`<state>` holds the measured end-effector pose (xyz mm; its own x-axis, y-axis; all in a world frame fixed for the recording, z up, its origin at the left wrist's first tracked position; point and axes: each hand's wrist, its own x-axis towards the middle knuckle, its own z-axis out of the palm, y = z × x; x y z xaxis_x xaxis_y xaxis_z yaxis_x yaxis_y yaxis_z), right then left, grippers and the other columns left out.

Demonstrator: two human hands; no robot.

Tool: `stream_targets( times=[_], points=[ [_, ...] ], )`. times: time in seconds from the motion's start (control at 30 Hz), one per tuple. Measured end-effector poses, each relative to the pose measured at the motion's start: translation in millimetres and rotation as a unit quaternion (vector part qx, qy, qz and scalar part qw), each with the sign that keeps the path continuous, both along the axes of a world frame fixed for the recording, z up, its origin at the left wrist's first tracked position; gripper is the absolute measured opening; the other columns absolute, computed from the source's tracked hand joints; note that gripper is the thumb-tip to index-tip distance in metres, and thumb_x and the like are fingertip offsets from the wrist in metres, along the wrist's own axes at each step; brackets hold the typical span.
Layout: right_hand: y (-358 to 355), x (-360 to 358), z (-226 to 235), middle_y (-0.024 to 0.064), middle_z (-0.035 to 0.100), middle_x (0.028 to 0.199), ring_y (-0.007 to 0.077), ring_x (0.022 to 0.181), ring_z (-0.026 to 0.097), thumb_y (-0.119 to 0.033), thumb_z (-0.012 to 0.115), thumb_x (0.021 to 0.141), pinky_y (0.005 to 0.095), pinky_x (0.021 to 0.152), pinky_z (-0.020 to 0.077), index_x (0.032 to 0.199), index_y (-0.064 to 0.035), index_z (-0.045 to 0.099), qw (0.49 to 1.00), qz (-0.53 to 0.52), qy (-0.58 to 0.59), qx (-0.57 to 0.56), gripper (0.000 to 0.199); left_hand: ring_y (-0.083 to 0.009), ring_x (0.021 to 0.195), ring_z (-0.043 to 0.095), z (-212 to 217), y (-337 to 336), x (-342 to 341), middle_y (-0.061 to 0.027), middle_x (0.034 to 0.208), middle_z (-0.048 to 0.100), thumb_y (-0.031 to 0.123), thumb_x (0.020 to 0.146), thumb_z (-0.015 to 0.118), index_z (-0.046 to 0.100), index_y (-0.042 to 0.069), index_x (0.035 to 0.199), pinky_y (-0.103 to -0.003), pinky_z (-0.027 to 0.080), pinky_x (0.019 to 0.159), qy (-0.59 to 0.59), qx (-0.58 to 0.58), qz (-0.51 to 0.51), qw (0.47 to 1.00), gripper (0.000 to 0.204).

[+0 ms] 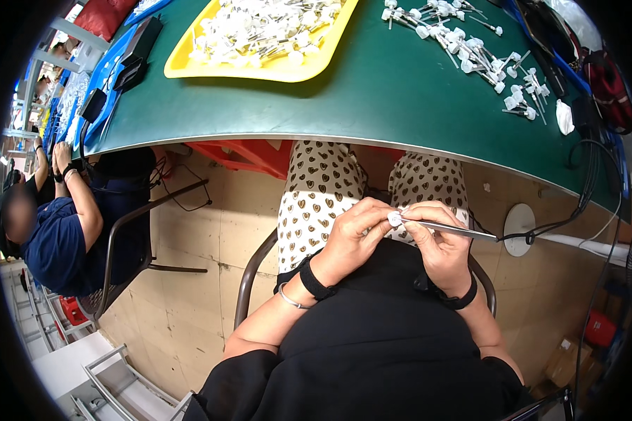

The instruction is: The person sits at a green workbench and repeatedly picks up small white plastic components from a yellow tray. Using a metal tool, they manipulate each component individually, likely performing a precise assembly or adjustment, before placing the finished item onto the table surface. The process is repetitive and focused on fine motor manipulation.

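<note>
Above my lap, my left hand [352, 238] pinches a small white plastic piece [395, 219] between thumb and fingertips. My right hand [444, 258] is closed round a slim, silvery, pen-like tool [462, 230], its rear end joined to a black cable. The fingertips of both hands meet at the white piece, and the tool's tip is hidden there. On the green table [246, 112] ahead stands a yellow tray [260, 71] heaped with small white-headed pieces on thin metal stems. More such pieces [470, 55] lie loose at the table's far right.
The table's near edge [316, 138] curves just beyond my knees. Black cables [591, 175] hang at the right, near a round white disc [519, 229] on a pole. To the left, a person in dark blue [70, 242] sits on a chair. Blue trays [109, 77] line the far left.
</note>
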<state>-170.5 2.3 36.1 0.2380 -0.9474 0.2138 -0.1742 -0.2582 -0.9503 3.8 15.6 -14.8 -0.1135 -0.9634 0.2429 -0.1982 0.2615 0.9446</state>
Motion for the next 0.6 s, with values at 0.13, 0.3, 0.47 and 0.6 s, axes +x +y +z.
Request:
stream_targets(
  times=[0.13, 0.3, 0.47, 0.6],
  points=[
    [-1.7, 1.6, 0.1, 0.0113, 0.069, 0.094, 0.0192, 0.082, 0.067, -0.001, 0.07, 0.091, 0.0296, 0.069, 0.0555, 0.1, 0.002, 0.071, 1.0, 0.004, 0.009, -0.017, 0.01, -0.0239, 0.087, 0.068, 1.2, 0.3, 0.1, -0.0109, 0.097, 0.07, -0.002, 0.086, 0.073, 0.072, 0.001, 0.103, -0.032, 0.055, 0.075, -0.015, -0.009, 0.0, 1.0, 0.018],
    [-3.9, 2.8, -1.8, 0.0113, 0.069, 0.091, 0.0206, 0.081, 0.066, -0.001, 0.071, 0.09, 0.0308, 0.069, 0.0544, 0.097, 0.0024, 0.071, 0.998, 0.004, 0.041, -0.049, 0.008, -0.0238, 0.082, 0.069, -0.9, -0.4, 0.3, -0.0097, 0.097, 0.067, -0.004, 0.086, 0.071, 0.071, 0.002, 0.105, -0.032, 0.056, 0.07, -0.026, -0.047, 0.0, 0.999, 0.019],
    [-4.4, 2.7, -2.0, 0.0108, 0.07, 0.089, 0.0214, 0.082, 0.066, -0.002, 0.07, 0.091, 0.0315, 0.07, 0.0538, 0.097, 0.0021, 0.072, 0.999, 0.003, 0.041, -0.036, 0.007, -0.0241, 0.082, 0.069, -1.4, -0.7, 0.6, -0.0098, 0.096, 0.067, -0.004, 0.086, 0.07, 0.071, 0.002, 0.104, -0.032, 0.056, 0.07, -0.033, -0.05, -0.002, 0.998, 0.019],
    [-3.5, 2.3, -4.3, 0.0107, 0.07, 0.09, 0.0204, 0.082, 0.066, -0.002, 0.07, 0.091, 0.0307, 0.07, 0.0537, 0.097, 0.0021, 0.073, 1.0, -0.005, 0.016, -0.004, 0.008, -0.0242, 0.082, 0.069, -2.5, -0.5, 0.1, -0.0098, 0.096, 0.067, -0.004, 0.086, 0.07, 0.071, 0.002, 0.104, -0.032, 0.056, 0.07, -0.033, -0.048, -0.002, 0.998, 0.019]
  ],
)
